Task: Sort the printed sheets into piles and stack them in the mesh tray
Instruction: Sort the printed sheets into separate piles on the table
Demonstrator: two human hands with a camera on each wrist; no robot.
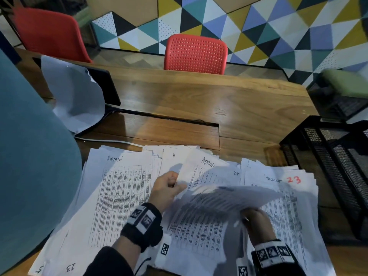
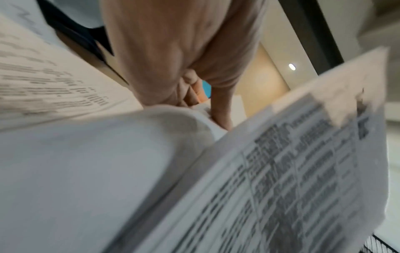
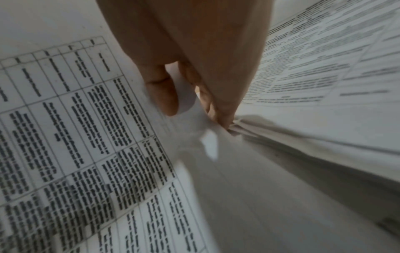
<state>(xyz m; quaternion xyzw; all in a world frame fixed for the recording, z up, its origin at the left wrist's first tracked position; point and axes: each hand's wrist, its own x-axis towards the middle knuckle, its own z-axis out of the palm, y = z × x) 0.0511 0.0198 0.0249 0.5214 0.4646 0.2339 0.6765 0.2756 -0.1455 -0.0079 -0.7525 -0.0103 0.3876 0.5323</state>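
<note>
Printed sheets lie spread over the near table: a left pile [image 1: 121, 188] headed "Admin", a middle pile [image 1: 209, 164] also headed "Admin", and a right pile [image 1: 286, 198] marked "23" in red. My left hand [image 1: 169, 188] grips the left edge of a lifted, blurred sheet [image 1: 223, 200]; the left wrist view shows its curled fingers [image 2: 220, 109] on the paper's edge [image 2: 203, 109]. My right hand [image 1: 256, 218] pinches the same sheet's lower right part; thumb [image 3: 164, 95] and fingers [image 3: 218, 109] clamp the paper [image 3: 190, 102]. The black mesh tray [image 1: 326, 160] stands at the right.
A red chair [image 1: 196, 53] stands behind the wooden table [image 1: 219, 100], another red chair [image 1: 49, 32] at far left. A dark monitor draped with white paper [image 1: 75, 94] sits at back left. A teal rounded surface [image 1: 29, 156] fills the left edge.
</note>
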